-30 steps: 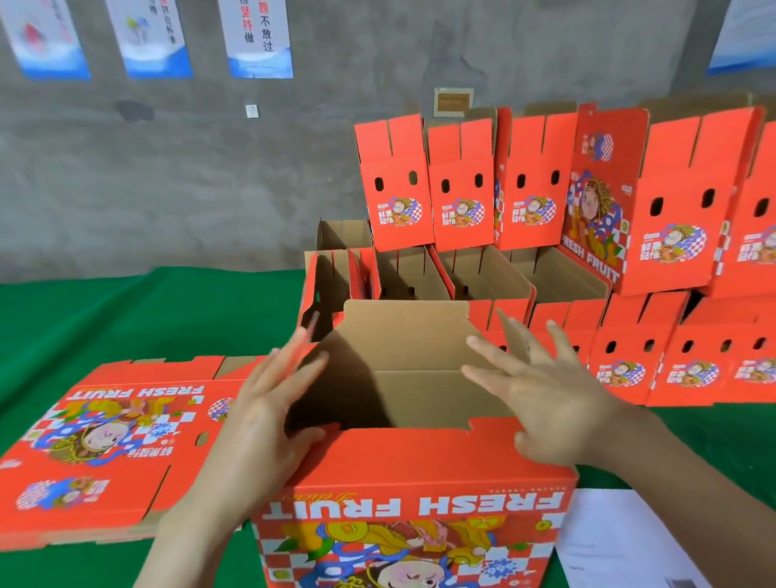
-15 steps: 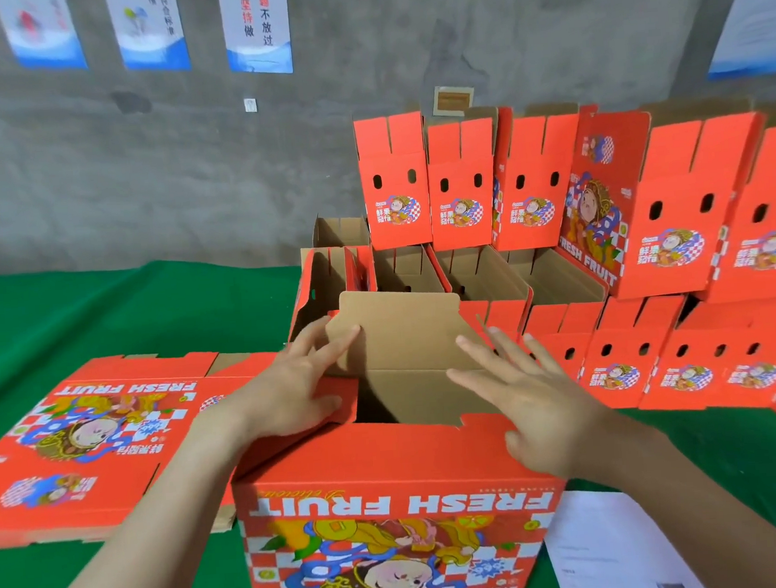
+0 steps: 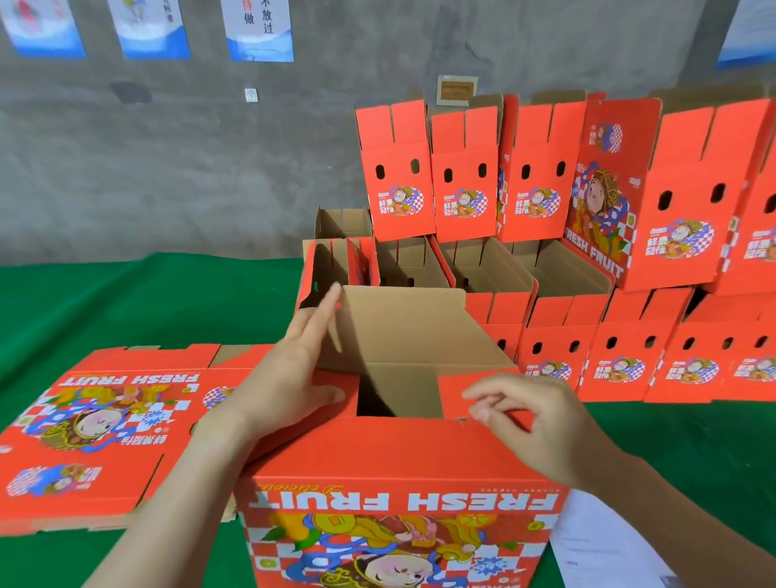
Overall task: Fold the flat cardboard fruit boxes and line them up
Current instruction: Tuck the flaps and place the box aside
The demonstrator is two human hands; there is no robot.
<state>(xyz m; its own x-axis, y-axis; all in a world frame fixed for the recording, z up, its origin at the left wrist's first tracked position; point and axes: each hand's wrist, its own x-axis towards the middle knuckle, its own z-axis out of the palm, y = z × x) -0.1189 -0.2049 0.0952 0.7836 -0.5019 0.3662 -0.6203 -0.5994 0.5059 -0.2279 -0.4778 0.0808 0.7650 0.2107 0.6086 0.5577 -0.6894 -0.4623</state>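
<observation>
The half-folded fruit box (image 3: 399, 511) stands upright on the green cloth (image 3: 82, 308). Its red front shows "FRESH FRUIT" upside down above a cartoon figure. A white sheet of paper (image 3: 601, 549) lies on the cloth just right of the box's front corner.

2 hands work at the box's open top. The left hand (image 3: 291, 381) lies flat on the left side flap (image 3: 348, 385), fingers straight and close together. Its palm presses the red flap, and its fingertips touch the left edge of the brown far flap (image 3: 406, 324), which stands tilted up at the back of the box. The right hand (image 3: 534, 416) is curled, thumb and forefinger pinching the edge of the right side flap (image 3: 469, 386). That flap lies nearly level over the opening. Between the 2 side flaps a dark gap opens into the box.

Just left of the box lies a stack of flat fruit boxes (image 3: 90, 430), printed side up. Behind the box and to its right, folded fruit boxes (image 3: 558, 351) stand in a row on the cloth. Open-topped ones sit further back, and an upper row of boxes (image 3: 397, 175) rises above them. Beyond everything is a grey concrete wall (image 3: 141, 150) with posters (image 3: 258, 20) along its top.
</observation>
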